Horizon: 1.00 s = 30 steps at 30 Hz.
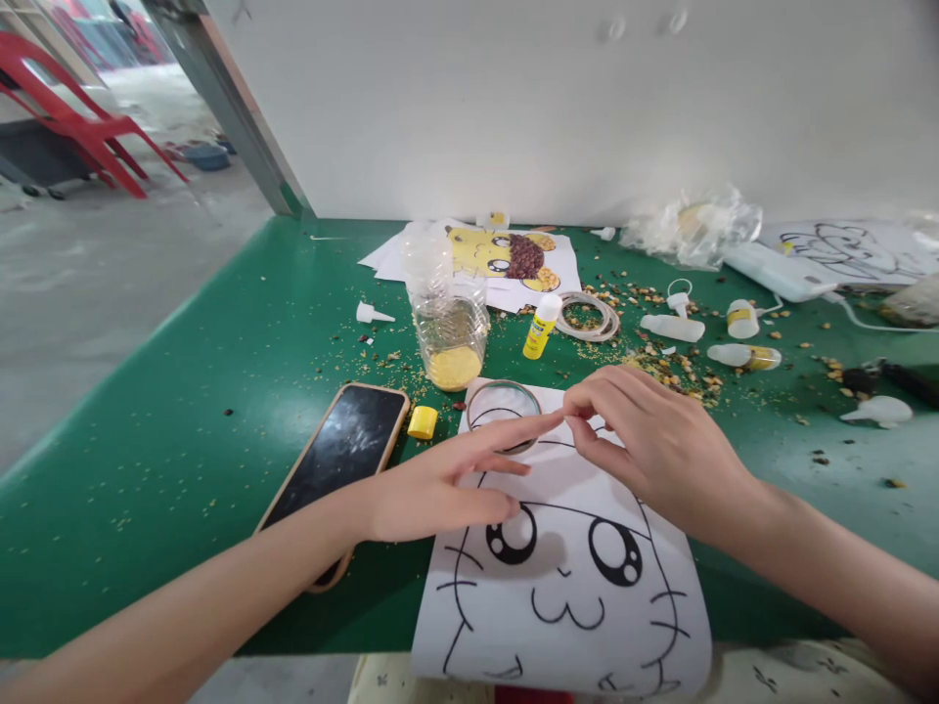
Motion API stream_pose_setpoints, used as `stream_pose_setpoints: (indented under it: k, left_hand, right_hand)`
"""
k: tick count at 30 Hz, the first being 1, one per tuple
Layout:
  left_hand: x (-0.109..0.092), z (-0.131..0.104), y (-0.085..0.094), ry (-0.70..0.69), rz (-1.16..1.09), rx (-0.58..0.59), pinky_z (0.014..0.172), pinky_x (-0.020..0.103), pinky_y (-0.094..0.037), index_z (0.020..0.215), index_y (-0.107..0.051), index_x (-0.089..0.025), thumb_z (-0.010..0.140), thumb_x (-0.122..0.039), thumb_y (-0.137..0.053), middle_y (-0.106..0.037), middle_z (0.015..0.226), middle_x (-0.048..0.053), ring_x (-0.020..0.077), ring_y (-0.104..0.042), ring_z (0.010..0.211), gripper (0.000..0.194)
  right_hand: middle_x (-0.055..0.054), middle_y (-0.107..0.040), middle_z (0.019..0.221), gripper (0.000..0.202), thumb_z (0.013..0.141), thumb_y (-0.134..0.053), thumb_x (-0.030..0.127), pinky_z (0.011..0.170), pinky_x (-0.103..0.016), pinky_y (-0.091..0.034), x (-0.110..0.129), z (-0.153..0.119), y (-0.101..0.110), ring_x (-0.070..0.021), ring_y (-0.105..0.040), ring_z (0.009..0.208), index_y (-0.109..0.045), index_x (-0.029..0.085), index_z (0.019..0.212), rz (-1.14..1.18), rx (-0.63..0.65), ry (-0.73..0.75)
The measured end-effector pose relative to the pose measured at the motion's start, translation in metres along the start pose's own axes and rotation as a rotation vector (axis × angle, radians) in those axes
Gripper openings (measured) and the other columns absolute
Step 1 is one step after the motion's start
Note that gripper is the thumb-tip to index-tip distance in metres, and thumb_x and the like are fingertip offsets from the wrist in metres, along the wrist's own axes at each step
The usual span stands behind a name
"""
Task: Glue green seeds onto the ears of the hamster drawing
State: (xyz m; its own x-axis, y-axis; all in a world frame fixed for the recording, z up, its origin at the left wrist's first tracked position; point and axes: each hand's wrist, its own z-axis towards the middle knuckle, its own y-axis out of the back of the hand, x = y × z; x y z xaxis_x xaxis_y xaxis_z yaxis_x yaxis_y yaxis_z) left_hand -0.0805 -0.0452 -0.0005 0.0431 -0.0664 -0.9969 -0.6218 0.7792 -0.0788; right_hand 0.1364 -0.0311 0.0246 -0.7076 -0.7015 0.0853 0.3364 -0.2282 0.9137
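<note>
Reaching in from the lower left with the left hand [432, 484], above a white paper sheet [568, 548] printed with a black-outlined cartoon face, lying on the green tabletop [183, 420] and overhanging its near edge. Spreading the left fingers, pointing one straight toward the right and separating the thumb on the near side. Arching the right hand [649, 435] in from the opposite side, bringing its thumb and forefinger together at the left fingertip; leaving any small item between the tips impossible to tell. Passing the left hand partly in front of a brown-rimmed ring [506, 382] at the sheet's far end. Crossing the left forearm over a black smartphone in a tan case [341, 440]. Standing beyond: a clear plastic jar holding yellow grains [451, 337] and a yellow glue stick with a white top [541, 328].
</note>
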Motion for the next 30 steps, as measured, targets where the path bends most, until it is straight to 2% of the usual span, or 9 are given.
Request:
stream_pose_setpoints:
  k: [6,14,21,30]
  left_hand:
    - [0.0000,0.0005,-0.0003,-0.013,-0.019,-0.004,0.106,0.043,-0.032,0.135,-0.035,-0.035,0.079,-0.004,-0.053,-0.025,0.148,-0.002,0.0219,-0.023,0.135,0.067]
    - [-0.0014,0.0006,-0.0008,0.005,-0.002,-0.003,0.105,0.048,-0.031,0.135,-0.035,-0.034,0.078,-0.007,-0.053,-0.023,0.149,0.000,0.0241,-0.019,0.137,0.065]
    - [0.0001,0.0000,-0.0005,-0.006,-0.019,-0.007,0.106,0.044,-0.032,0.135,-0.035,-0.036,0.079,-0.005,-0.054,-0.025,0.148,-0.002,0.0228,-0.022,0.136,0.066]
    - [0.0030,-0.0008,0.0006,-0.001,0.000,-0.003,0.106,0.044,-0.031,0.136,-0.033,-0.036,0.080,-0.008,-0.056,-0.023,0.149,-0.001,0.0238,-0.023,0.135,0.067]
  right_hand:
    - [-0.001,-0.058,0.071,0.012,0.085,-0.044,0.014,0.055,-0.023,-0.039,0.0002,0.0003,0.0012,-0.0132,-0.053,0.068,-0.050,0.018,0.076,0.001,-0.015,0.004]
    - [-0.002,-0.058,0.073,0.011,0.086,-0.044,0.016,0.055,-0.024,-0.039,-0.0028,0.0001,0.0034,-0.0139,-0.054,0.070,-0.050,0.019,0.077,-0.005,-0.025,-0.009]
    - [-0.003,-0.060,0.076,0.014,0.089,-0.041,0.017,0.057,-0.024,-0.039,-0.0018,-0.0007,0.0033,-0.0142,-0.055,0.072,-0.053,0.017,0.081,0.000,0.001,0.032]
    - [-0.002,-0.058,0.071,0.013,0.087,-0.044,0.018,0.056,-0.024,-0.039,-0.0013,-0.0015,0.0008,-0.0135,-0.055,0.070,-0.054,0.017,0.078,-0.043,0.006,0.041]
